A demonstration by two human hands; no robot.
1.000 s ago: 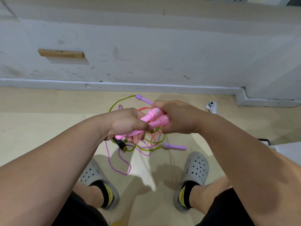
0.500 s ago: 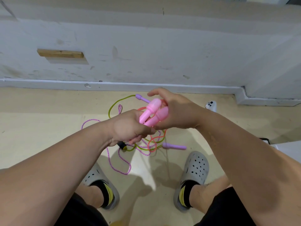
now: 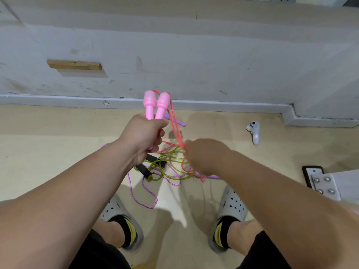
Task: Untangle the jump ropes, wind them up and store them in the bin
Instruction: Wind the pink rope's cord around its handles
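My left hand (image 3: 142,135) grips two pink handles (image 3: 156,104) side by side, upright, their tops level with the baseboard. A red cord (image 3: 175,127) runs down from them to my right hand (image 3: 204,155), which pinches it lower down. Below on the floor lies a tangle: a green cord (image 3: 167,162) with black handles (image 3: 144,170), and a purple braided cord (image 3: 144,193) with purple handles (image 3: 181,123). The second purple handle is mostly hidden under my right hand.
A white controller (image 3: 254,131) lies on the floor at the right near the wall. A white bracket with bolts (image 3: 322,184) and a black object sit at the right edge. My two feet in grey clogs (image 3: 232,206) stand just below the tangle.
My left hand has raised the pink handles upright and away from my right hand. My right hand has let go of the handles, dropped lower and taken hold of the red cord.
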